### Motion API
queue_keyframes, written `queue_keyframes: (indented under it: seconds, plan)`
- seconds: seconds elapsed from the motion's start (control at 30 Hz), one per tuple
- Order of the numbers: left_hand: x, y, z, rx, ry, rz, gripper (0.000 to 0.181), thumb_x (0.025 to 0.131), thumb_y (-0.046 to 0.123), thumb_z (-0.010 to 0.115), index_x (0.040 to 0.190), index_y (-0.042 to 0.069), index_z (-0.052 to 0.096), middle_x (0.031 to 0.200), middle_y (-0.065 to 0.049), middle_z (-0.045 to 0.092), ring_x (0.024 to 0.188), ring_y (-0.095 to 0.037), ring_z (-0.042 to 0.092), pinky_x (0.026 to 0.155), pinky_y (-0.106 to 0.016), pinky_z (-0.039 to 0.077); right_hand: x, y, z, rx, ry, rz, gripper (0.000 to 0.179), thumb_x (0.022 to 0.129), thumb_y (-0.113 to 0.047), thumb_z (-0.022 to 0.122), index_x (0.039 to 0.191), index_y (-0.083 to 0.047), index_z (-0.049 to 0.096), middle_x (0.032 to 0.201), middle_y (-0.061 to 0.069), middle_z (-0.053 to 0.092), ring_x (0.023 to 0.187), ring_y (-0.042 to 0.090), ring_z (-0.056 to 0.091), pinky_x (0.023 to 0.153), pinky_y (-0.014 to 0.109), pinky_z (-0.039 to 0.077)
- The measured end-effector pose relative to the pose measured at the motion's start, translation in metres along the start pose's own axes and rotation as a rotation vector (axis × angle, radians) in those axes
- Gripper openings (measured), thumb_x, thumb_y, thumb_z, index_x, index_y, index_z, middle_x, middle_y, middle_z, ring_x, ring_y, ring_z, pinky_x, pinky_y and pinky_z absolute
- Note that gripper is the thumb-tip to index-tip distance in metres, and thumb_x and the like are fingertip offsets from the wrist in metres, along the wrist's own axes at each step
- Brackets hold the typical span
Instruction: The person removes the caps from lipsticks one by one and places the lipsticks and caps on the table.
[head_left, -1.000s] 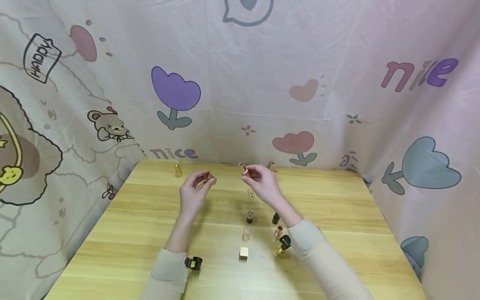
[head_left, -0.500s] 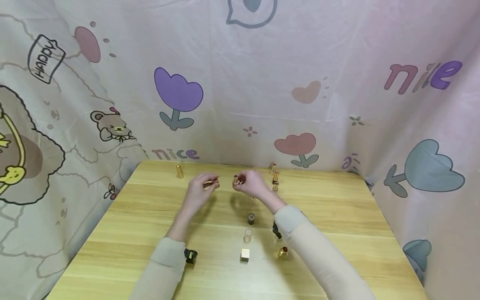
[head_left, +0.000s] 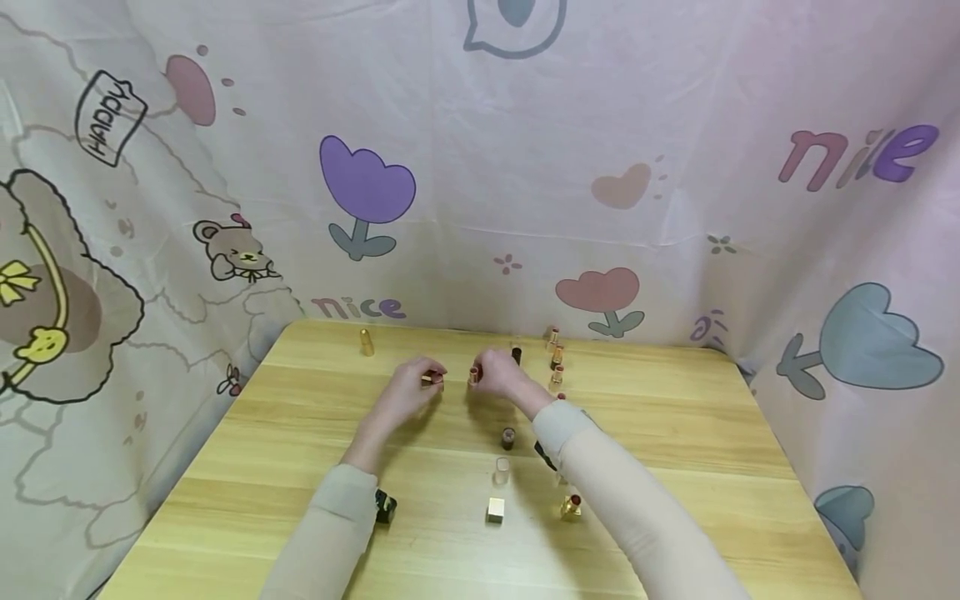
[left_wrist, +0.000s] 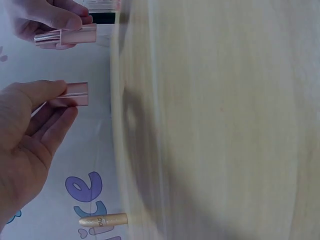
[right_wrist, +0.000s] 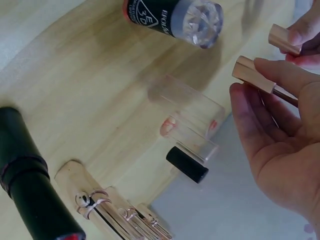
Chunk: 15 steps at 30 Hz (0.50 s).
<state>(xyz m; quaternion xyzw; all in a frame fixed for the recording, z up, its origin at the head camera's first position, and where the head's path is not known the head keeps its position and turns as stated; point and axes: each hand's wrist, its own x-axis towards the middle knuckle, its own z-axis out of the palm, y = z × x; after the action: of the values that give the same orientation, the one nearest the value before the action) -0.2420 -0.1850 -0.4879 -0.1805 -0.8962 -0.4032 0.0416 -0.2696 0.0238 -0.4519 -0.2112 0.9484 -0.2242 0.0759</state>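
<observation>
Above the far middle of the table, my left hand (head_left: 412, 389) pinches a short rose-gold lipstick cap (left_wrist: 76, 95) between thumb and fingers. Facing it, a little apart, my right hand (head_left: 501, 375) holds a rose-gold lipstick tube (head_left: 473, 377) by its side, roughly upright. The right wrist view shows that lipstick tube (right_wrist: 252, 72) between thumb and fingers, with the left hand's cap (right_wrist: 282, 39) beyond it. Cap and tube do not touch. Whether a lipstick bullet stands in the tube is hard to tell.
Uncapped lipsticks (head_left: 557, 375) stand in a column at the right, with a gold one (head_left: 572, 507) nearest. Loose caps form a middle column: black (head_left: 516, 356), dark (head_left: 508, 438), clear (head_left: 502, 471) and square gold (head_left: 496, 510). A gold bullet-shaped tube (head_left: 367, 342) stands far left.
Both hands have come lower and closer together. The right hand moved left with the lipstick tube, which went from tilted to nearly upright. The left hand shifted slightly right with the cap.
</observation>
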Motion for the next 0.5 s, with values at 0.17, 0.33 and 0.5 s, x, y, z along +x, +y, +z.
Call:
queue_keyframes:
  seconds: [0.17, 0.33, 0.5]
  plan:
    - [0.000, -0.001, 0.003, 0.062, -0.055, -0.008, 0.021, 0.092, -0.006, 0.072, 0.113, -0.006, 0.070, 0.105, -0.011, 0.069, 0.098, -0.025, 0.068, 0.091, -0.037, 0.063, 0.000, 0.003, 0.006, -0.033, -0.027, -0.023, 0.027, 0.089, -0.005, 0.071, 0.069, -0.015, 0.055, 0.064, -0.003, 0.054, 0.062, 0.013, 0.047, 0.059, 0.026, 0.041]
    - [-0.001, -0.002, 0.005, 0.109, -0.101, -0.022, 0.018, 0.092, -0.004, 0.073, 0.110, -0.005, 0.071, 0.103, -0.010, 0.069, 0.095, -0.023, 0.067, 0.089, -0.036, 0.062, -0.001, 0.004, 0.009, -0.059, -0.034, -0.047, 0.028, 0.087, -0.006, 0.074, 0.068, -0.015, 0.056, 0.063, -0.003, 0.054, 0.061, 0.012, 0.048, 0.058, 0.025, 0.043]
    - [-0.002, -0.005, 0.008, 0.131, -0.126, -0.013, 0.018, 0.090, -0.004, 0.074, 0.108, -0.005, 0.071, 0.099, -0.009, 0.068, 0.091, -0.021, 0.066, 0.086, -0.036, 0.061, 0.001, 0.005, 0.013, -0.060, -0.055, -0.046, 0.023, 0.085, -0.009, 0.082, 0.072, -0.012, 0.064, 0.066, -0.004, 0.058, 0.063, 0.011, 0.051, 0.060, 0.025, 0.047]
